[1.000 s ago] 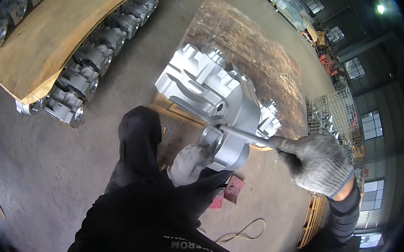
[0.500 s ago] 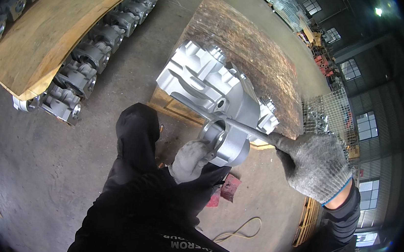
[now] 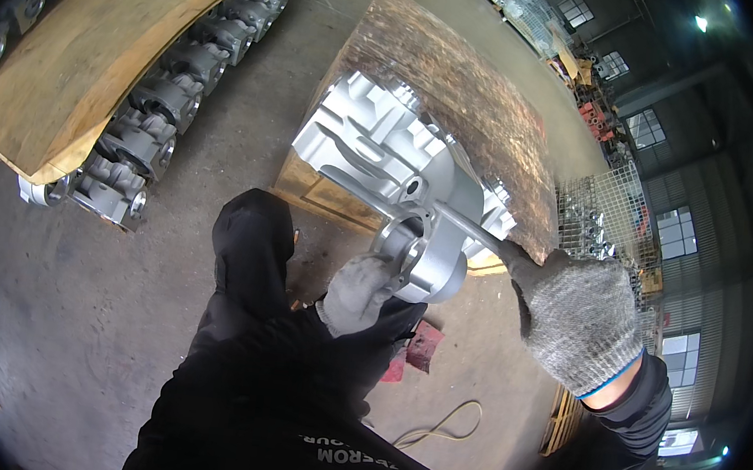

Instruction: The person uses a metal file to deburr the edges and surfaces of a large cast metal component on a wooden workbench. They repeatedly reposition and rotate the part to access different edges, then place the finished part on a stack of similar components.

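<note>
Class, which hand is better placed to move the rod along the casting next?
Probably the right hand: it grips the rod, whose tip is at the casting. The left hand is at the casting's opening, apart from the rod.

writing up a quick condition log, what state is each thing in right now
left hand: gloved, on the metal part's rim
right hand: gloved, closed around the rod
rod: held, tip at the metal part, contact unclear
metal part: bare, round opening uncovered
cord: looped on the floor
ceiling lamp: lit
</note>
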The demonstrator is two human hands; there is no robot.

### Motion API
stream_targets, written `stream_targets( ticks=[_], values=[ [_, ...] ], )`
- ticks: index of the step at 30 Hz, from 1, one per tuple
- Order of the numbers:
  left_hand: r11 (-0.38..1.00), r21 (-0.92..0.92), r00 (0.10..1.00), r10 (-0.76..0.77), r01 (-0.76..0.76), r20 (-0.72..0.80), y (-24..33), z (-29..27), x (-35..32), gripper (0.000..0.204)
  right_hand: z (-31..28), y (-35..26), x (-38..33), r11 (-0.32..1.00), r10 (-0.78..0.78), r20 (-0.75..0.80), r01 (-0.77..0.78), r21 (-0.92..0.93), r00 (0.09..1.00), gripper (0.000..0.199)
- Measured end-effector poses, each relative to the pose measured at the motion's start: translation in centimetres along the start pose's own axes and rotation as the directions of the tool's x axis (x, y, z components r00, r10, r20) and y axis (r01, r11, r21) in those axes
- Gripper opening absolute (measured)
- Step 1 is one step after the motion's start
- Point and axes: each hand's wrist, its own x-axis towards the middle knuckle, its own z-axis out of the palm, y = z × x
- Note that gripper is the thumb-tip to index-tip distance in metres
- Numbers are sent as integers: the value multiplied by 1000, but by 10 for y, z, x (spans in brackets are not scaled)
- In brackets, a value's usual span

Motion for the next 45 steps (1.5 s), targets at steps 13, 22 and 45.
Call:
stream_targets(
  ticks=[13, 22, 45],
  values=[
    [998, -7, 998, -54, 55, 41, -2, 1, -2, 26, 20, 42, 0, 943, 44, 45, -56, 329, 998, 38],
    [997, -21, 996, -74, 75, 41, -1, 0, 2, 25, 45, 56, 29, 875, -74, 43, 44, 483, 996, 36],
    [1000, -3, 999, -30, 30, -26, 2, 6, 16, 21, 52, 23, 37, 862, -55, 28, 33, 506, 998, 45]
  ],
)
